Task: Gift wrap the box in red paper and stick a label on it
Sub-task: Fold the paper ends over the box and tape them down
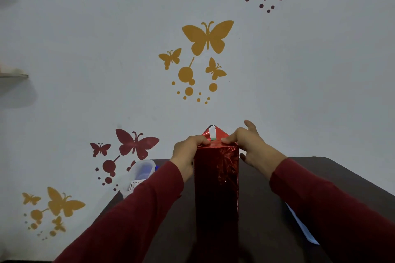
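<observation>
A tall box wrapped in shiny red paper stands upright on the dark table. At its top end a pointed red paper flap sticks up, showing a silver inner side. My left hand grips the top left corner and presses the paper there. My right hand pinches the paper at the top right corner, some fingers raised. No label shows on the box.
A clear plastic container with blue items and a small card stands at the table's far left edge. A pale blue strip of paper lies on the table under my right sleeve. The wall behind carries butterfly stickers.
</observation>
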Available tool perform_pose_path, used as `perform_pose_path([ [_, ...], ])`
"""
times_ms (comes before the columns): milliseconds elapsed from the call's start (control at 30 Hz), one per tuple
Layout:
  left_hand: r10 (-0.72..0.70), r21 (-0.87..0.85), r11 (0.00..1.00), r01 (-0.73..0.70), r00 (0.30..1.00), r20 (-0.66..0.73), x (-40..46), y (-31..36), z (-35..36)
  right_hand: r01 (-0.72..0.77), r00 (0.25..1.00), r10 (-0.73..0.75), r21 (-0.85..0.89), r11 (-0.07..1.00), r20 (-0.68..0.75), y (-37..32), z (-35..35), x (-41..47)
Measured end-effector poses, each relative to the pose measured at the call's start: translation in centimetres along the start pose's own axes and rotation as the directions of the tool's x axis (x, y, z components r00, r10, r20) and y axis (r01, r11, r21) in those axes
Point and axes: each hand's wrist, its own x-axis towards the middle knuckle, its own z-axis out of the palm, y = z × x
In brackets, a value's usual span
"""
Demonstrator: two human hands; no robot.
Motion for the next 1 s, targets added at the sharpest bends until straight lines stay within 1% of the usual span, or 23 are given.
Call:
perform_pose_path([
  [67,-0.020,-0.110,0.994,0.019,1.000,-0.004,-0.3,0.0,0.3,0.029,1.000,-0.029,-0.013,1.000,0.007,-0.1,-0.1,0.0],
  [100,-0.021,-0.132,0.991,0.019,1.000,-0.011,-0.3,0.0,0.5,0.048,0.999,-0.047,-0.028,0.998,0.018,-0.3,-0.2,0.0],
  [167,-0.017,-0.137,0.991,0.014,1.000,-0.019,-0.4,-0.1,0.7,0.090,0.996,-0.087,-0.099,0.991,0.032,-0.4,-0.5,0.1],
  [267,-0.022,-0.122,0.992,0.020,1.000,-0.015,-0.5,-0.2,0.8,0.141,0.990,-0.142,-0.231,0.963,0.013,-0.3,-0.4,0.4],
  [300,-0.025,-0.119,0.993,0.022,0.999,-0.021,-0.6,-0.1,0.8,0.134,0.991,-0.136,-0.238,0.962,0.007,-0.4,-0.3,0.4],
  [433,-0.042,-0.160,0.987,0.034,0.998,-0.048,-0.8,-0.3,0.7,0.054,0.998,-0.056,-0.159,0.986,-0.006,-0.5,0.2,0.7],
  [533,-0.025,-0.185,0.983,0.007,0.995,-0.096,-0.9,-0.7,0.8,0.060,0.998,-0.062,-0.158,0.986,-0.009,-0.3,0.3,0.7],
  [600,-0.019,-0.206,0.978,-0.004,0.994,-0.107,-1.1,-0.8,1.0,0.127,0.990,-0.136,-0.184,0.975,-0.038,-0.5,0.2,0.2],
  [633,-0.015,-0.214,0.977,-0.010,0.993,-0.114,-1.1,-0.9,1.1,0.193,0.974,-0.213,-0.215,0.957,-0.073,-0.7,0.0,-0.2],
  [700,-0.022,-0.216,0.976,-0.004,0.993,-0.115,-1.1,-0.9,1.2,0.356,0.910,-0.398,-0.275,0.893,-0.118,-1.7,-0.3,-1.0],
  [733,-0.028,-0.216,0.976,0.003,0.993,-0.113,-1.1,-0.9,1.1,0.415,0.883,-0.459,-0.292,0.862,-0.100,-2.3,-0.5,-1.5],
  [800,-0.030,-0.214,0.977,0.005,0.993,-0.115,-1.0,-1.0,1.0,0.470,0.870,-0.492,-0.330,0.819,0.018,-3.7,-0.8,-2.1],
  [833,-0.030,-0.215,0.977,0.005,0.993,-0.112,-1.1,-0.9,1.0,0.471,0.878,-0.468,-0.362,0.805,0.101,-4.4,-0.9,-2.2],
  [900,-0.027,-0.221,0.975,0.003,0.994,-0.106,-1.2,-0.8,0.9,0.449,0.892,-0.364,-0.440,0.778,0.267,-5.7,-0.9,-2.4],
  [933,-0.028,-0.225,0.974,0.004,0.994,-0.102,-1.4,-0.8,0.9,0.436,0.894,-0.304,-0.480,0.762,0.329,-6.1,-0.8,-2.3],
  [1000,-0.029,-0.223,0.975,0.006,0.995,-0.097,-1.6,-0.7,0.9,0.412,0.894,-0.202,-0.557,0.721,0.400,-6.6,-0.4,-1.7],
])
